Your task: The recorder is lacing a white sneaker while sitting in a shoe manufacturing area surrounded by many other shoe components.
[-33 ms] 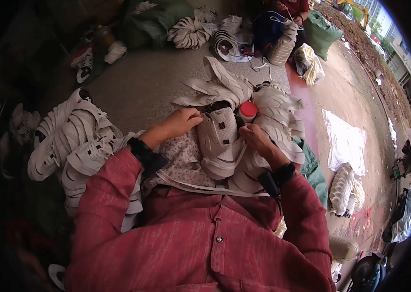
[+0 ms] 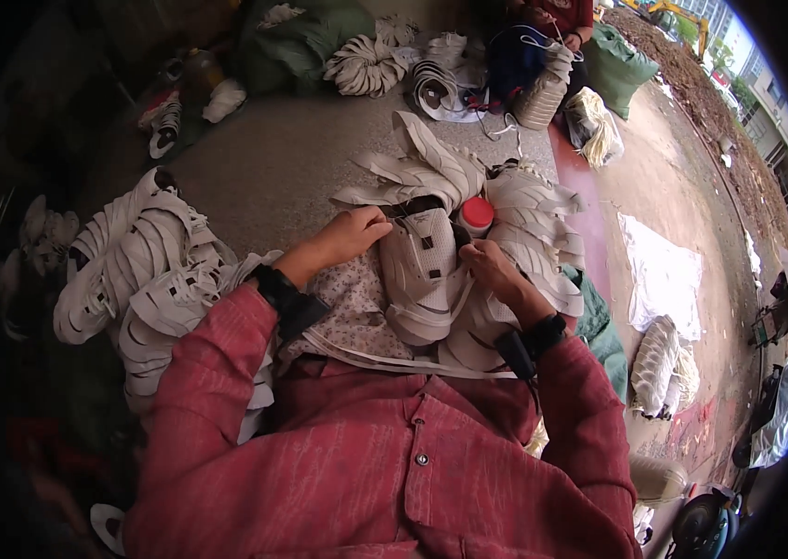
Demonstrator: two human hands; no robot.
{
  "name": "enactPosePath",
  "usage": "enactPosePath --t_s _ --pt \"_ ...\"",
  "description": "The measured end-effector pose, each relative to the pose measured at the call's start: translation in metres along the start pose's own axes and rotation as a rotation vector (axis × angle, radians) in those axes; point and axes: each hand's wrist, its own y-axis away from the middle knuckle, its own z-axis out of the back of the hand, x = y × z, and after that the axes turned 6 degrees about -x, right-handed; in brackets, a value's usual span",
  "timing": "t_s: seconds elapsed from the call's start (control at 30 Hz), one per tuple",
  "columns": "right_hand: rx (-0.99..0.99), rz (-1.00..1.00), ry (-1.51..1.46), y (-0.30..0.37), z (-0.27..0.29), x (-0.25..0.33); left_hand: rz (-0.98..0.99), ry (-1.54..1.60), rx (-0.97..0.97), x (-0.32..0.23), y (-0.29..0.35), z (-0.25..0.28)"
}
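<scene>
A white shoe upper (image 2: 418, 270) with small dark patches rests on my lap, its toe end pointing toward me. At its far left edge my left hand (image 2: 356, 233) is closed in a pinch on the upper's rim. My right hand (image 2: 496, 267) is closed on the opposite edge, beside the dark lining; its fingertips are partly hidden. Just beyond the right hand stands a small white jar with a red lid (image 2: 478, 212). More white uppers fan out in stacks behind the jar (image 2: 431, 168) and to its right (image 2: 529, 210). A flowered cloth (image 2: 347, 303) covers my lap.
To my left lies a large pile of white uppers (image 2: 147, 247). Across the floor are green sacks (image 2: 296, 47) and further stacks (image 2: 366, 67). Another person (image 2: 566, 23) sits at the far right, next to a stack (image 2: 548, 88). A white sheet (image 2: 659, 270) lies on the right.
</scene>
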Motion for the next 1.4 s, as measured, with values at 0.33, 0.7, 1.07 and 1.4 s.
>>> enactPosePath --t_s 0.33,0.7,1.07,1.4 --pt "-0.099 0.07 0.023 -0.007 -0.012 -0.022 0.008 0.665 -0.013 0.01 -0.022 -0.026" --pt "0.288 0.108 -0.362 0.0 -0.003 0.063 -0.002 0.855 0.373 -0.074 -0.035 0.012" --pt "0.504 -0.24 -0.439 0.056 0.025 0.051 0.229 0.995 0.478 -0.07 -0.007 0.014" --pt "0.623 0.158 0.019 0.128 -0.013 0.036 0.333 1.228 0.671 -0.054 0.072 -0.026"
